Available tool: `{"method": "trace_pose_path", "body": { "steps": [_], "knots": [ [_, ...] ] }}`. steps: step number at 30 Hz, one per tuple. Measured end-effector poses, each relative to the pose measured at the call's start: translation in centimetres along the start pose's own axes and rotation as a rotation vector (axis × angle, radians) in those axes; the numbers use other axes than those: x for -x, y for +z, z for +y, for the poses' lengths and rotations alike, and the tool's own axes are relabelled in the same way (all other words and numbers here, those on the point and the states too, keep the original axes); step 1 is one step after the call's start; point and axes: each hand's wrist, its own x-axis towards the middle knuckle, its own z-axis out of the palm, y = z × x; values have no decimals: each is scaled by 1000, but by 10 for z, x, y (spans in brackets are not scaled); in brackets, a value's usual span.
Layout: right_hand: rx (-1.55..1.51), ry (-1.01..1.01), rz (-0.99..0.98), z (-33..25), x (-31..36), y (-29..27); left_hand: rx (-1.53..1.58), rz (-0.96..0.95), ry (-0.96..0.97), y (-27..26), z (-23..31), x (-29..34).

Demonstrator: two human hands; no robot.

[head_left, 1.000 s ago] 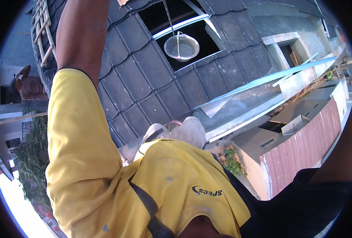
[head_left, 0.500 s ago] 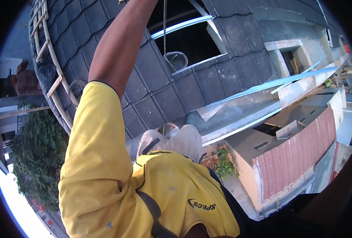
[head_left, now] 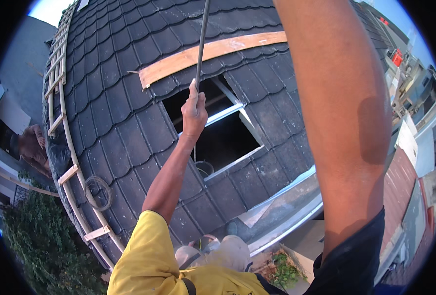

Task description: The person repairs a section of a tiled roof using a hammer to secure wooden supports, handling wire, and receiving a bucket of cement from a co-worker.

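Note:
My left hand (head_left: 194, 114) is closed round a taut dark rope (head_left: 203, 42) above a rectangular opening (head_left: 225, 140) in the dark tiled roof. The rope runs up out of the picture; under the fist, a thin line drops toward a bucket (head_left: 205, 169). Only part of that bucket shows, inside the opening by its lower edge. A pale metal bar (head_left: 222, 116) crosses the opening behind my wrist. My right forearm (head_left: 340, 108) reaches up past the top of the picture, so the right hand is out of sight.
An orange-brown plank (head_left: 178, 65) lies on the tiles (head_left: 134, 128) above the opening. A wooden ladder (head_left: 66, 132) and a wire coil (head_left: 98, 193) lie along the left roof edge, near another person (head_left: 33, 150). A gutter (head_left: 281, 223) edges the roof below.
The view has tilted up the roof, bringing in the plank. My left hand has come into view gripping the rope, and my raised right forearm now shows. Less of the bucket is visible.

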Motion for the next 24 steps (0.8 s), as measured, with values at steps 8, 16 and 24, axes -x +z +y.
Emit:
{"method": "trace_pose_path", "body": {
  "steps": [8,16,24],
  "knots": [
    [139,-196,62,48,12,27,37,-224,-228,-31,-31,41],
    [525,-150,65,195,111,-10,133,-218,-339,-134,13,-122],
    [598,-164,-8,345,227,-33,394,43,-228,-143,154,-324]
  ]
}}
